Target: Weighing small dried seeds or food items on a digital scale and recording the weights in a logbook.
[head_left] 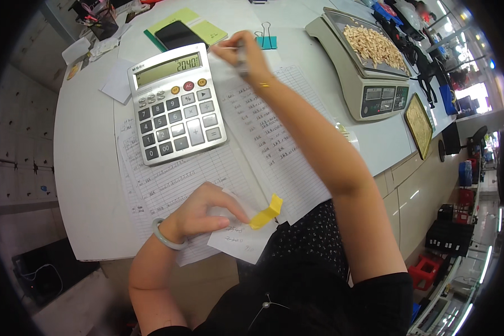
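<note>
My left hand rests on a small white slip of paper at the near edge of the table, thumb and forefinger apart. Its forefinger tip comes close to a folded yellow strip on the slip. Beyond the far edge of an open ruled notebook with handwriting, my right hand is raised. It is closed on a slim grey pen, partly hidden by the fingers and blurred. A large silver calculator lies on the left page, its display lit with digits.
At the back, a black phone lies on green notepads near a teal binder clip. A weighing scale stands right, its tray heaped with pale chopped pieces. A pen holder stands far left.
</note>
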A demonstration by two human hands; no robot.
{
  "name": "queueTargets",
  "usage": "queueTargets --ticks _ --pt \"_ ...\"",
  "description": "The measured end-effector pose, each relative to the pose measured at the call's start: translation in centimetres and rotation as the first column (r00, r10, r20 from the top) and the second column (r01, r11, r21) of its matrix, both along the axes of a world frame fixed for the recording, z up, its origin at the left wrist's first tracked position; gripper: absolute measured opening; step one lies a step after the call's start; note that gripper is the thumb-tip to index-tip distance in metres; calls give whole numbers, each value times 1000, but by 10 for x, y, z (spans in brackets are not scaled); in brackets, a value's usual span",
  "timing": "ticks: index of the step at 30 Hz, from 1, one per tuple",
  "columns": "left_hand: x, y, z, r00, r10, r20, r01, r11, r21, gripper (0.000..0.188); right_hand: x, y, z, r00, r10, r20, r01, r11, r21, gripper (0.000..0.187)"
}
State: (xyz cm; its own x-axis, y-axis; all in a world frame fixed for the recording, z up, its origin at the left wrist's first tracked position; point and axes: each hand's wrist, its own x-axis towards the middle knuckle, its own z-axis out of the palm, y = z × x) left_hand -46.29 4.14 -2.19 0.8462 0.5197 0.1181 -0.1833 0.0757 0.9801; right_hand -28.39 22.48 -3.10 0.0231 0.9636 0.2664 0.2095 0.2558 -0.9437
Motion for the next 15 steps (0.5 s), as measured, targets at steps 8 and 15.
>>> queueTargets --ticks 8,15 --pt "0 0 -1 999 43 24 -42 999 -35 28 135 -97 26 998 53 -40 -60 973 -222 21" --pt "0 0 -4 1000 23 -4 -23 999 -37 24 169 -134 4 999 -25 26 33 916 -399 17"
